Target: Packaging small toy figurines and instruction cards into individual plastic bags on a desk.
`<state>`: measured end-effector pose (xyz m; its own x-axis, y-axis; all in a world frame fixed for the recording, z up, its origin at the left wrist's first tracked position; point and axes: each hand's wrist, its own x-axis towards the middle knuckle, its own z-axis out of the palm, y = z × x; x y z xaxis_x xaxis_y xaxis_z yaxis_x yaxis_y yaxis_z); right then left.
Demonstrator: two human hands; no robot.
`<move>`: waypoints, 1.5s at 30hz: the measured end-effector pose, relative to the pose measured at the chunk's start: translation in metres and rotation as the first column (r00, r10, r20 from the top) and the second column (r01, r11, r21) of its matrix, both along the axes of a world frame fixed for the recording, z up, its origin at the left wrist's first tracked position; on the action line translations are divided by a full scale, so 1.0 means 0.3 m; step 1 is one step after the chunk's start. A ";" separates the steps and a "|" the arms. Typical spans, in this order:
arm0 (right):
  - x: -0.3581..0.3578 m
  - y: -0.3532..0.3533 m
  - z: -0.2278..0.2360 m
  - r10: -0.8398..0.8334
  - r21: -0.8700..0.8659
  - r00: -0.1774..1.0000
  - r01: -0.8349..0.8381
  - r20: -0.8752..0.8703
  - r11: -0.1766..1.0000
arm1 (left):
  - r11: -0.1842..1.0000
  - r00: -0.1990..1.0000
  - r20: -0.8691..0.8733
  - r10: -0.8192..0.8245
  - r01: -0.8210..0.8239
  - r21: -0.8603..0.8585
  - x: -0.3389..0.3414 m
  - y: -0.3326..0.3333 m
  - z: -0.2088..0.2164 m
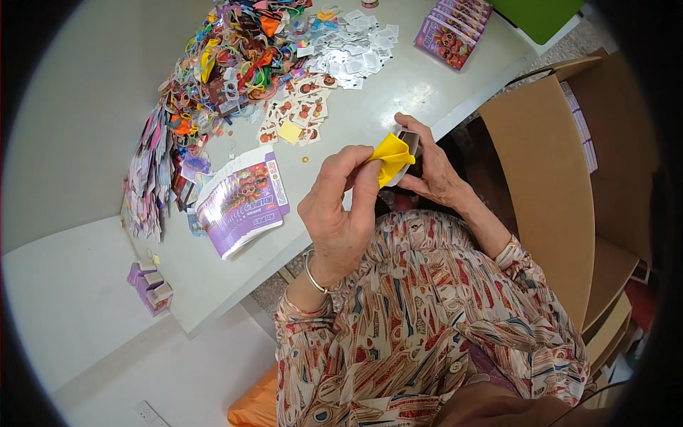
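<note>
My left hand [338, 203] is closed, pinching a limp, folded yellow piece [390, 156] that looks like rubber or thin plastic. The yellow piece lies at the mouth of a small open carton [408, 139] with a pale inside. Around that carton my right hand [437, 167] is wrapped, thumb and fingers on opposite sides. Both hands are over the table's front edge, close to my body. Left of them on the table lies a fanned stack of flat purple printed cartons [245, 199].
A large heap of colourful trinkets [228, 64] covers the back left. Beside it are small clear packets [352, 50] and printed picture cards [295, 110]. Filled purple boxes [452, 35] stand in a row at the back right. An open cardboard box [541, 185] stands at my right.
</note>
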<state>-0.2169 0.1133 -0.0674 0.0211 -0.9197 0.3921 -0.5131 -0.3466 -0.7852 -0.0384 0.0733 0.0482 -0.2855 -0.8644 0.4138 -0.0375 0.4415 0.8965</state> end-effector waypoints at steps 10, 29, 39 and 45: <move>0.034 -0.007 0.002 -0.154 -0.088 0.982 0.144 -0.114 0.986 | 0.908 0.936 0.270 0.226 -0.102 -0.406 -0.058 -0.015 -0.049; 0.042 -0.049 0.119 -0.300 0.033 0.875 0.337 -0.381 0.941 | 0.967 0.859 0.445 0.251 -0.239 -0.085 0.174 -0.309 -0.157; 0.061 -0.080 0.154 -0.249 0.091 0.840 0.331 -0.481 0.939 | 0.955 0.594 0.748 0.296 -0.172 -0.242 0.241 -0.448 -0.335; 0.058 -0.097 0.158 -0.219 0.141 0.826 0.335 -0.519 0.931 | 0.921 0.538 0.748 0.388 -0.252 -0.297 0.235 -0.468 -0.355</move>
<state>-0.1994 0.0844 -0.0199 -0.1137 -0.9752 0.1897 -0.8955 0.0179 -0.4447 0.0321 -0.0672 -0.0581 -0.2684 -0.9191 0.2885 -0.8526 0.3660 0.3729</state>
